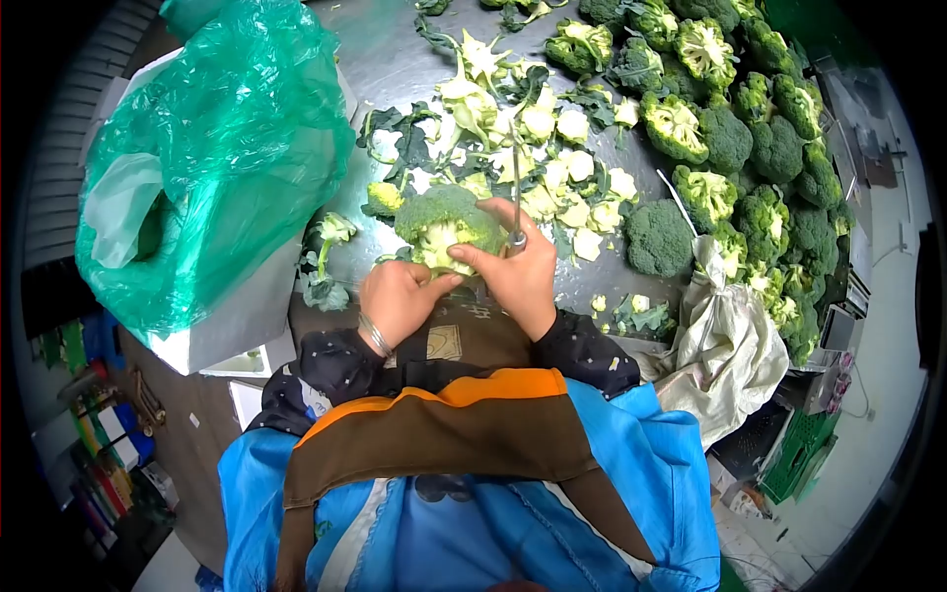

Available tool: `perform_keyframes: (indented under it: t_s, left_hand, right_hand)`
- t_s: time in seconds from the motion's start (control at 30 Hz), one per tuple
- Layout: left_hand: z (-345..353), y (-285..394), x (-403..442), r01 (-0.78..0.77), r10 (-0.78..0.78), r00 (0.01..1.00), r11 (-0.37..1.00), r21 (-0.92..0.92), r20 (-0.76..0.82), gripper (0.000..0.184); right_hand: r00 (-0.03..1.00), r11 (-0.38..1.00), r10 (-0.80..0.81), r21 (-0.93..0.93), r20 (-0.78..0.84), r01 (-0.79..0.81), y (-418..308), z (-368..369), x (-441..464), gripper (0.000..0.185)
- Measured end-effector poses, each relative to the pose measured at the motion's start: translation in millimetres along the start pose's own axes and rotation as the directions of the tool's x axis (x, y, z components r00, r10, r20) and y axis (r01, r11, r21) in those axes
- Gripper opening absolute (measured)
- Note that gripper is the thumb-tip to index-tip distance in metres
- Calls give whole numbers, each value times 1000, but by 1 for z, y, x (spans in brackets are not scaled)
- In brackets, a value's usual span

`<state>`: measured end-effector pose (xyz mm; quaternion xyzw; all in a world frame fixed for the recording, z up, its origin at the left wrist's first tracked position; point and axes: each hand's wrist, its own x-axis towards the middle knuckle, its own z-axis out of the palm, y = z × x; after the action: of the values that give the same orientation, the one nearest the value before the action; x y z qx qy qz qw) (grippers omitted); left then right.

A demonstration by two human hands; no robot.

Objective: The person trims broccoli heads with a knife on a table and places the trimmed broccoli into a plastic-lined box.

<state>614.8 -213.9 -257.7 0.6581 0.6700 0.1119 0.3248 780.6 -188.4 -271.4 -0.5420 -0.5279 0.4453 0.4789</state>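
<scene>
A head of broccoli (444, 222) is held over the near edge of the metal table, its cut pale underside partly turned toward me. My left hand (400, 304), with a bracelet at the wrist, grips it from the lower left. My right hand (521, 271) presses its thumb on the broccoli's right side and also holds a knife (516, 183), blade pointing away from me. Beyond both hands lie cut broccoli stem pieces (538, 123) and leaves. A single broccoli head (659, 238) sits to the right of my right hand.
Many broccoli heads (725, 138) are piled at the right. A green plastic bag (247, 128) lines a white box (247, 286) on the left. A whitish woven sack (725, 345) hangs at the near right edge. Leaf scraps (324, 286) lie beside the box.
</scene>
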Motion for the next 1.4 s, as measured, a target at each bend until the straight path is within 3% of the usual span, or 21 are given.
perform_keyframes:
  t_s: [0.07,0.13,0.17,0.2,0.27,0.33,0.37,0.4,0.43,0.47,0.5,0.6,0.77,0.93,1.0,1.07,1.1,1.13,1.2,1.27,1.4]
  left_hand:
    - [-5,-1,3,44,-30,996,985,-166,86,41]
    - [-25,-4,-1,70,6,984,907,-415,178,36]
    - [-43,-3,-5,97,-17,980,914,-393,201,16]
    - [-57,-19,-4,147,-44,968,898,-415,247,35]
    - [-76,-12,-1,-26,19,999,969,-244,-31,77]
    - [-61,-20,21,-228,326,944,761,-607,54,102]
    - [-56,-15,21,-21,339,906,634,-773,253,106]
    - [-50,-18,20,3,329,877,726,-688,351,99]
    - [-44,-20,15,18,294,900,710,-704,320,92]
    - [-38,-19,8,35,258,921,693,-720,293,85]
    - [-36,-16,-1,-20,209,959,728,-685,193,78]
    - [-41,11,-24,-132,140,990,885,-447,-14,70]
    - [-35,15,-27,-200,174,979,924,-327,-107,70]
    - [-34,12,-35,-176,152,984,915,-363,-95,70]
    - [-36,9,-41,-179,153,984,878,-445,-94,70]
    - [-31,2,-40,-169,103,985,770,-615,-142,71]
    - [-37,-6,-41,-161,102,981,908,-387,-167,72]
    - [-36,-10,-38,-132,73,987,868,-478,-141,72]
    - [-36,-2,-33,-30,-30,997,665,-746,-66,70]
    - [-34,-5,-31,-29,-12,999,700,-714,-52,67]
    - [-38,-2,-28,33,-39,999,738,-674,5,63]
  right_hand:
    - [990,990,131,42,44,-132,1,-7,9,43]
    - [917,823,325,410,229,-394,-3,-19,16,43]
    - [879,762,331,452,344,-464,4,-31,19,43]
    - [830,694,322,482,455,-534,12,-43,23,44]
    - [749,722,265,390,607,-572,17,-51,28,43]
    - [664,705,248,338,706,-623,12,-35,26,45]
    - [684,725,260,330,682,-604,5,-26,22,45]
    - [746,807,274,277,607,-522,-3,-27,19,40]
    - [892,968,99,165,441,-189,2,-33,14,35]
    - [946,989,-133,-21,295,145,10,-43,8,30]
    - [912,912,-270,-221,309,345,14,-61,3,23]
    - [876,811,-24,-503,482,298,-3,-96,-26,24]
    - [870,760,10,-569,494,314,-5,-95,-47,20]
    - [882,717,63,-636,467,285,10,-85,-62,15]
    - [950,541,234,-840,206,49,59,-111,-54,13]
    - [974,647,224,-752,30,-125,46,-122,-55,11]
    - [984,742,162,-666,68,-77,32,-117,-48,11]
    - [991,824,116,-564,68,-58,22,-112,-52,11]
    - [964,900,68,-432,258,52,19,-102,-50,12]
    - [886,839,-66,-455,459,298,6,-91,-50,13]
    - [857,725,-75,-562,510,398,4,-75,-44,19]
